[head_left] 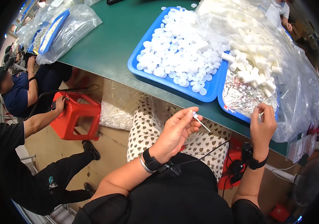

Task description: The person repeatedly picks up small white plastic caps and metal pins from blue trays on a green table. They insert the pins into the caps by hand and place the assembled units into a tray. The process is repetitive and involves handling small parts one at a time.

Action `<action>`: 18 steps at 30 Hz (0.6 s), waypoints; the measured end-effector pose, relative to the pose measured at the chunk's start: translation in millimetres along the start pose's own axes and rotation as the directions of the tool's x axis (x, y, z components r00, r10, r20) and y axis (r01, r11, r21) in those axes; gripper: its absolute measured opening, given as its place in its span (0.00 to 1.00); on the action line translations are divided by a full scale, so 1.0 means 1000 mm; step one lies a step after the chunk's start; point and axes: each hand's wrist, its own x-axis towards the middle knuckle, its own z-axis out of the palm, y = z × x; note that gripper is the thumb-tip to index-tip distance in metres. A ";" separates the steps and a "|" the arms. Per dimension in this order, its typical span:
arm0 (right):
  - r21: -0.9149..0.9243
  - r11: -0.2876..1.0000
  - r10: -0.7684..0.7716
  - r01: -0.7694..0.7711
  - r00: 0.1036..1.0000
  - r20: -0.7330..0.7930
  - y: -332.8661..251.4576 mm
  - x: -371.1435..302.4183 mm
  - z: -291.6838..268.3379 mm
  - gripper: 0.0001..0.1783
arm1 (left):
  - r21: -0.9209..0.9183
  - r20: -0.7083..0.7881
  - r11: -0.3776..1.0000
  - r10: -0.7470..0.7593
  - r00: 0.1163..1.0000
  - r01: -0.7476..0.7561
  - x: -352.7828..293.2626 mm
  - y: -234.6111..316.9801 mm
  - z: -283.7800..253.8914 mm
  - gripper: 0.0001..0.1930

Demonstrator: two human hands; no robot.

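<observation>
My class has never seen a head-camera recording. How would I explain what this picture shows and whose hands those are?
There is no robot here: the two bare hands belong to the person wearing the camera. It sits on the head and looks down; its wide fisheye lens bends straight edges. On the green table are two blue trays. The left tray holds small white discs. The right tray holds off-white cylinders and thin pins, with clear plastic beside them. The left hand pinches a slim pale rod. The right hand is near the right tray's front edge; I cannot tell whether it grips anything.
</observation>
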 end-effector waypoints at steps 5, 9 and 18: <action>0.381 0.924 -0.125 0.024 0.962 0.243 -0.037 -0.019 -0.003 0.05 | -0.045 -0.002 0.998 0.040 0.999 -0.040 -0.002 0.004 0.009 0.18; 0.533 0.846 -0.191 -0.006 0.930 0.315 -0.056 -0.027 0.004 0.07 | -0.069 0.006 0.996 0.060 0.998 -0.059 -0.001 0.008 0.018 0.17; 0.528 0.847 -0.230 0.059 0.937 0.264 -0.059 -0.030 0.008 0.07 | -0.072 0.003 0.995 0.070 0.998 -0.070 0.001 0.004 0.017 0.15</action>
